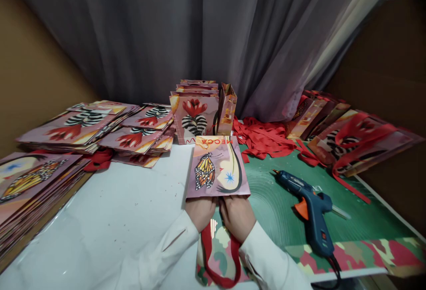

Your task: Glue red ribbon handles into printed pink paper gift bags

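Observation:
A paper gift bag (pixel 218 170) with a butterfly and a stylised face printed on it lies in front of me, its mouth toward me. Both my left hand (pixel 201 213) and my right hand (pixel 238 216) reach into that mouth. Their fingers are hidden inside, so I cannot see whether they grip anything. From the mouth a red ribbon handle (pixel 237 263) hangs in a loop toward me, between my wrists. Under it a camouflage-patterned strip (pixel 219 241) shows on the table. To the right of my right hand lies a blue glue gun (pixel 309 210) with an orange trigger, its nozzle pointing away.
Flat bags (pixel 80 128) are stacked on the left, with another pile (pixel 29 188) nearer. Several upright bags (pixel 195 117) stand behind the work area. Red ribbons (pixel 262 137) lie heaped by the green mat (pixel 266 205). Bags with ribbons (pixel 359 139) lean at right. A grey curtain (pixel 173 37) hangs behind.

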`<act>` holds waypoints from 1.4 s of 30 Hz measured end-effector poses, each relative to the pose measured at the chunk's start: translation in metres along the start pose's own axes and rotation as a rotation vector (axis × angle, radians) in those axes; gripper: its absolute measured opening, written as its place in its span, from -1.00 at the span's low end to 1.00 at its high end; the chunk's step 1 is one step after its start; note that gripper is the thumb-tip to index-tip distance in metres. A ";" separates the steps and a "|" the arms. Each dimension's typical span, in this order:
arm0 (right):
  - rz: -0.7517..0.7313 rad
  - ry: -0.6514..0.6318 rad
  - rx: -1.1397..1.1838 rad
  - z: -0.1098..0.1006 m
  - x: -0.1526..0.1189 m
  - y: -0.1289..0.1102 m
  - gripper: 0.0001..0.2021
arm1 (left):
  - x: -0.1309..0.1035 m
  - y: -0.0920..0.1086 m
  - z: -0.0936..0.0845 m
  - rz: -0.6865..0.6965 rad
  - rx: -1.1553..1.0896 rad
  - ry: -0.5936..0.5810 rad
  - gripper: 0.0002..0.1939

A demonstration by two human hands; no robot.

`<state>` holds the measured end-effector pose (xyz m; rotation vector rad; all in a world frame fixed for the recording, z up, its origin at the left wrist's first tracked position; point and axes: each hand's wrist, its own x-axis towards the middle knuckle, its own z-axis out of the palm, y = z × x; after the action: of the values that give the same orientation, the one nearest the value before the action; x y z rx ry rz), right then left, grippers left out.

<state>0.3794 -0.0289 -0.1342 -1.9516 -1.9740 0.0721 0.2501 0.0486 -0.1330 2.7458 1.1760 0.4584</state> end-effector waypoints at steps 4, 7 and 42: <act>-0.010 0.026 -0.010 0.001 -0.001 0.000 -0.60 | 0.002 0.001 -0.002 0.011 0.002 0.016 -0.41; -0.013 0.042 -0.025 0.002 -0.001 -0.001 -0.60 | 0.002 0.000 -0.002 0.012 0.006 0.019 -0.41; -0.004 -0.029 -0.004 -0.012 0.004 0.000 -0.66 | -0.007 0.015 -0.031 0.007 0.123 -0.087 -0.53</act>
<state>0.3830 -0.0280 -0.1220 -1.9599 -1.9974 0.0966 0.2459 0.0331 -0.1014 2.8413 1.2122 0.2722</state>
